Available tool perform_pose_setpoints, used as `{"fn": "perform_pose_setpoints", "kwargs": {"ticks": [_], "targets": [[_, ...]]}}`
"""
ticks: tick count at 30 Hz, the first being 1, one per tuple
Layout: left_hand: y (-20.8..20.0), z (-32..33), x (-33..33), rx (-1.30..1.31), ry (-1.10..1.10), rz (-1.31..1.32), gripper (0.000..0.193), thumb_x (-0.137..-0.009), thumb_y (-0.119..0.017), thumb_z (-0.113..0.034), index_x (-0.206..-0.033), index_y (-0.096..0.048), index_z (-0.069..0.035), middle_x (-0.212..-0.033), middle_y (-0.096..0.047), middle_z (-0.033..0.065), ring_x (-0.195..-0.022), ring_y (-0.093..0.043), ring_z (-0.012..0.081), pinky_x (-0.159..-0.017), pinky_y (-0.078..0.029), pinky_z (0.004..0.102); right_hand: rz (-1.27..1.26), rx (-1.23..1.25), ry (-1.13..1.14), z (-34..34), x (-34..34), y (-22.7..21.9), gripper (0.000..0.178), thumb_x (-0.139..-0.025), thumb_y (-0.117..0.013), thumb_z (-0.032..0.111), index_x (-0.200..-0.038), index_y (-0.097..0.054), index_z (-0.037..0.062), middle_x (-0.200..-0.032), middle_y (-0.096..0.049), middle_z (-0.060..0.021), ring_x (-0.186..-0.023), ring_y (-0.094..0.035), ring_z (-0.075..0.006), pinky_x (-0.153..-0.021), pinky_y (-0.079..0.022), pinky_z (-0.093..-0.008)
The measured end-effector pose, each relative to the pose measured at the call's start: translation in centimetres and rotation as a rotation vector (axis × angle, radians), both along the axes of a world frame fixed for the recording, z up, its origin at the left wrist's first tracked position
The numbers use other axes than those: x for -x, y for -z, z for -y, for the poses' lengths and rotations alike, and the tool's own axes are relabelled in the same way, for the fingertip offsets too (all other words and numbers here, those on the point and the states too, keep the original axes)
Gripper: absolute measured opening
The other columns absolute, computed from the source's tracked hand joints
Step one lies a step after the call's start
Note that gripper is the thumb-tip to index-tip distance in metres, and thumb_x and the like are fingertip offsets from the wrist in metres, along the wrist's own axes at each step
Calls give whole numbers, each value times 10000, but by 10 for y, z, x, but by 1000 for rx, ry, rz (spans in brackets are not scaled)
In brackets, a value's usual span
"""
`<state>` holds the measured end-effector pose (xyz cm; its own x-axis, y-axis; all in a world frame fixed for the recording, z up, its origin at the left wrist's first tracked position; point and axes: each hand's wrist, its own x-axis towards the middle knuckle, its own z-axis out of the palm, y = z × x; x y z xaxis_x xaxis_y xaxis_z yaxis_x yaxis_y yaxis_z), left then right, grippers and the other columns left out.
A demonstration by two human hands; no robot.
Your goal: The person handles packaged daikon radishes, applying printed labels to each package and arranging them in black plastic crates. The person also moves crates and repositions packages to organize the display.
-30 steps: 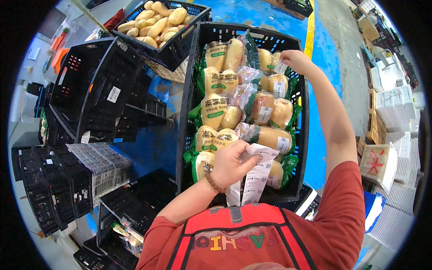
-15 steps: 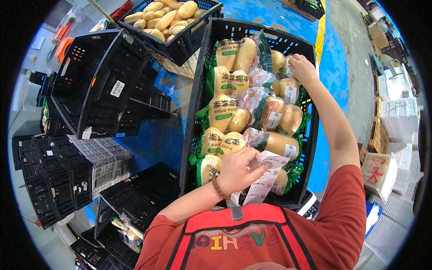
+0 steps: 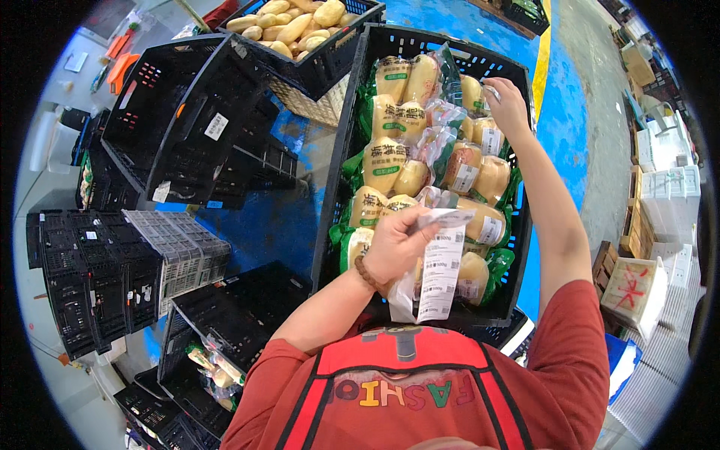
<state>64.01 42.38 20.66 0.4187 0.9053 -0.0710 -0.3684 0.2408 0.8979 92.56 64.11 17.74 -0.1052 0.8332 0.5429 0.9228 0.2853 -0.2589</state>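
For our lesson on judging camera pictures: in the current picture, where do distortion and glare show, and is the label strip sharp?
Head view: dark fisheye corners, and stacked black crates at far left looking tilted and stretched; head view: bright glints on the clear plastic bags; head view: the label strip in the left hand fairly sharp, its finest print too small to read.

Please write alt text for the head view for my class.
A person's left hand holds a strip of white printed paper labels over a black plastic crate of clear and green plastic bags of pale tan vegetables; the right hand is near its far right corner. Beyond, leftward, a second black plastic crate holds loose vegetables.
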Motion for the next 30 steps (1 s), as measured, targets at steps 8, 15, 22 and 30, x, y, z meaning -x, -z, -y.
{"fn": "perform_pose_setpoints", "kwargs": {"ticks": [8,15,22,30], "targets": [[-25,14,23,-507,-297,-385,119,-777,-713,-93,-799,-654,8,-806,-578,54,-750,-553,167,-669,-438,269,-272,362,-832,177,112,-132,162,-777,-689,161,-886,-646,49,-819,-619,-86,-758,-597,-241,-685,-476,-314],[-58,60,79,-714,-68,-677,202,-678,-765,-120,-662,-583,-35,-744,-562,74,-646,-566,223,-558,-450,295,-237,263,-730,257,123,-137,139,-696,-719,111,-812,-650,78,-737,-585,-60,-672,-576,-249,-599,-467,-350],[-61,117,187,-460,147,-565,188,-658,-784,-70,-670,-599,-40,-868,-621,79,-720,-594,168,-602,-460,263,-1020,793,-271,332,112,-47,143,-816,-652,13,-891,-530,29,-797,-537,5,-682,-500,-40,-586,-414,-204],[-49,116,129,-950,118,-774,265,-639,-771,-161,-609,-527,-63,-1211,-566,129,-1063,-555,328,-875,-465,404,-968,821,-297,317,171,-33,82,-798,-667,59,-828,-596,30,-897,-599,-24,-727,-550,-97,-598,-451,-252]]}}
